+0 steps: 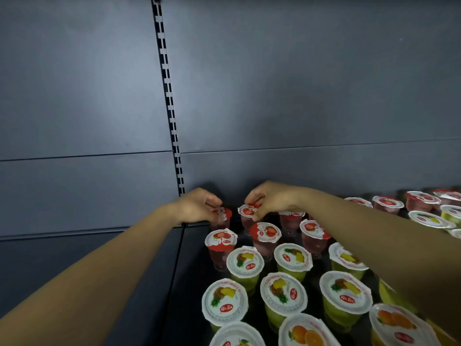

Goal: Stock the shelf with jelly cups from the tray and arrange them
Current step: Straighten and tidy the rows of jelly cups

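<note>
At the back of the dark metal shelf [192,270], the left hand [197,208] pinches a red strawberry-lidded jelly cup [222,217]. Just beside it, the right hand [269,199] pinches another red-lidded jelly cup [247,212], ahead of rows of pineapple and orange cups [283,290].

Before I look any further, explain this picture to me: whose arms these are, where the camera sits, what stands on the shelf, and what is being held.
No machine here: a person wears one camera on the head, looking forward and down. The left hand and right hand reach to the back of a dark grey metal shelf. Each hand pinches the rim of a red-lidded strawberry jelly cup in the back row. More red cups stand alongside, then white-lidded pineapple cups with green jelly, and nearest the camera, orange-picture cups. A slotted upright strip runs up the grey back wall.
</note>
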A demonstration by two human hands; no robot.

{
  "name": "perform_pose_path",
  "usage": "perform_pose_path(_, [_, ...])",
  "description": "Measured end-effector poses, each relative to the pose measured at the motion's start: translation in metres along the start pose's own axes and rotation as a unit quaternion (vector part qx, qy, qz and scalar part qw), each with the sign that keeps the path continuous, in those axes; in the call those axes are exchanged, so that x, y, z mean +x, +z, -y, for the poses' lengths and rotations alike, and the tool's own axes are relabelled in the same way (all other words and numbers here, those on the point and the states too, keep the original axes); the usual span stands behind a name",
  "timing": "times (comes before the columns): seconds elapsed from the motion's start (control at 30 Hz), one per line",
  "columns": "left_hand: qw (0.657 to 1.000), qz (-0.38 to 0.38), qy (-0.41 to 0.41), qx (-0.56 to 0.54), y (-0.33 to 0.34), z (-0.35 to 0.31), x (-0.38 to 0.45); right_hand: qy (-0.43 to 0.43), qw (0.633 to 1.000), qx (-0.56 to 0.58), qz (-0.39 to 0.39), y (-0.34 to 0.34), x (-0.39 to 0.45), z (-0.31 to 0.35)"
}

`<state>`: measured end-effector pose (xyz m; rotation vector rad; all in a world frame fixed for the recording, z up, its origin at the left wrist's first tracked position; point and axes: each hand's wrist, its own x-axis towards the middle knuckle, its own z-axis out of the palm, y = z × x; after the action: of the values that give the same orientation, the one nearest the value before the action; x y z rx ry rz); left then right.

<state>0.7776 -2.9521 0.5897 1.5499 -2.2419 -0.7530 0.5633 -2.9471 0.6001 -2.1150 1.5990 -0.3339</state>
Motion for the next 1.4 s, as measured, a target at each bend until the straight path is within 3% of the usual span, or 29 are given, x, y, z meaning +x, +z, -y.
perform_pose_path(0.53, [0.994, -0.091, -0.033, 0.053, 0.011, -0.004, 0.012, -0.032, 0.999, 0.021, 0.009, -0.001, 0.015, -0.008])
perform_pose_path(1.17, [0.995, -0.068, -0.054, 0.039, 0.007, -0.003, 0.012, -0.030, 0.997, 0.062, 0.023, -0.002, 0.020, -0.016])
perform_pose_path(1.4, [0.995, -0.041, -0.033, 0.082, -0.003, -0.022, 0.007, -0.031, 0.999, 0.008, 0.002, -0.019, 0.001, -0.007])
